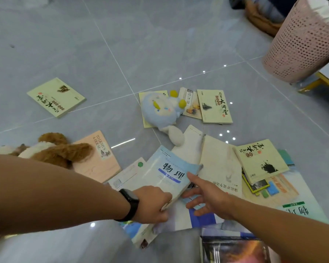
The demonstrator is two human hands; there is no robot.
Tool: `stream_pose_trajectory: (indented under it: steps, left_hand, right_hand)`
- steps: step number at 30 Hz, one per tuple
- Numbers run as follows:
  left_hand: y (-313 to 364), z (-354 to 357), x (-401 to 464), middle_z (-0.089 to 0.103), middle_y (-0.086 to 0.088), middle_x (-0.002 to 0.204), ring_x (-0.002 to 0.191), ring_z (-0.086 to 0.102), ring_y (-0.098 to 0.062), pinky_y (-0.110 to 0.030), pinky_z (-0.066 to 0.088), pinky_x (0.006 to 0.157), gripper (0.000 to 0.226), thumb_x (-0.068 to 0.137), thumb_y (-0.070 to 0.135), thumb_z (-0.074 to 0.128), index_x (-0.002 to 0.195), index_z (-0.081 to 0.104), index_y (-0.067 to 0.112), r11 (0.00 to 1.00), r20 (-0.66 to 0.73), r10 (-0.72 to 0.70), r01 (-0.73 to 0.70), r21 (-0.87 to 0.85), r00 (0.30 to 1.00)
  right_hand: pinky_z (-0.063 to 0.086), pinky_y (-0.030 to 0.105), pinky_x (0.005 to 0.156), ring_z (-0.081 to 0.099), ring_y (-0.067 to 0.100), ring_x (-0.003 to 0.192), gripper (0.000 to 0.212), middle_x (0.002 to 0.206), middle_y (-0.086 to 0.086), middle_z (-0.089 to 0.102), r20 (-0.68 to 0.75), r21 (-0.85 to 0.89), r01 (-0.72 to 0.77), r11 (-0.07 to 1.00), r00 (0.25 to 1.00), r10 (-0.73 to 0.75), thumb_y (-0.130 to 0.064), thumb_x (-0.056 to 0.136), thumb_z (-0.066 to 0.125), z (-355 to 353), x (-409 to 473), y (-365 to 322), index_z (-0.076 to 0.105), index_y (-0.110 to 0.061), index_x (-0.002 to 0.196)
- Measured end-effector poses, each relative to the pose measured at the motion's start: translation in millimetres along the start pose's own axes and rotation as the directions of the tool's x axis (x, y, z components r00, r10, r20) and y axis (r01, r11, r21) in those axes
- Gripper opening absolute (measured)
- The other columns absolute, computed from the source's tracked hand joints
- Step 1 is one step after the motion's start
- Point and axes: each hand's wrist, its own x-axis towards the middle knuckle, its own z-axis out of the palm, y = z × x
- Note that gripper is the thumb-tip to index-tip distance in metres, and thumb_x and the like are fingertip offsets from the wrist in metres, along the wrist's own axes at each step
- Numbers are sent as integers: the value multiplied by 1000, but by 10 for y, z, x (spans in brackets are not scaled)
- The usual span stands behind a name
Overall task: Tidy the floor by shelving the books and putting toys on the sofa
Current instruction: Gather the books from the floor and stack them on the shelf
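Several books lie scattered on the grey tiled floor (pixel 122 54). My left hand (pixel 152 205), a black watch on its wrist, grips the near corner of a pale blue textbook (pixel 167 173) whose far end is raised. My right hand (pixel 207 196) is spread with straight fingers just right of that book, its thumb touching the book's right edge. A brown and white plush dog (pixel 51 149) lies at the left on a pink book (pixel 101 160). A blue plush toy (pixel 160 111) lies in the middle, on a yellow book.
A pink perforated basket (pixel 302 42) stands at the upper right beside a low yellow-edged table (pixel 323 76). A yellow book (pixel 55 96) lies alone at the left. More books (pixel 260 160) are piled at the right and by my knees.
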Motion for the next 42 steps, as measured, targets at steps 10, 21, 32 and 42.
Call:
stream_pose_trajectory:
  steps: [10, 21, 32, 42]
  left_hand:
    - [-223, -206, 316, 47, 4, 141, 120, 55, -21, -37, 48, 96, 54, 95, 42, 54, 144, 36, 31, 990, -228, -116, 95, -101, 967]
    - [-796, -88, 334, 27, 1, 147, 135, 34, -23, -45, 46, 102, 76, 84, 44, 66, 149, 29, 29, 972, 16, -176, 171, 163, 984]
    - [-574, -210, 690, 64, -8, 110, 89, 57, -21, -28, 47, 71, 34, 93, 30, 61, 120, 62, 10, 602, 138, -450, 414, -683, 882]
    - [-372, -246, 777, 63, -8, 116, 101, 65, -23, -34, 58, 80, 25, 97, 18, 58, 120, 47, 14, 530, 95, -352, 282, -799, 931]
  right_hand:
    - [50, 22, 51, 53, 14, 62, 23, 80, 9, 60, -138, -360, -11, 933, 990, -41, -7, 102, 39, -27, -53, 249, 57, -16, 113]
    - [50, 29, 79, 64, 19, 91, 33, 120, 9, 69, 97, -839, 106, 533, 994, -45, -35, 104, 43, 337, -38, 486, 61, -12, 120]
    - [43, 37, 72, 55, 25, 107, 49, 132, 2, 50, 69, -993, 30, -118, 938, -341, -28, 100, 49, -114, 161, 439, 32, -23, 146]
    - [36, 32, 46, 54, 22, 85, 69, 112, 4, 53, 341, -902, 125, -414, 794, -503, -24, 72, 83, -239, 135, 354, 47, -19, 131]
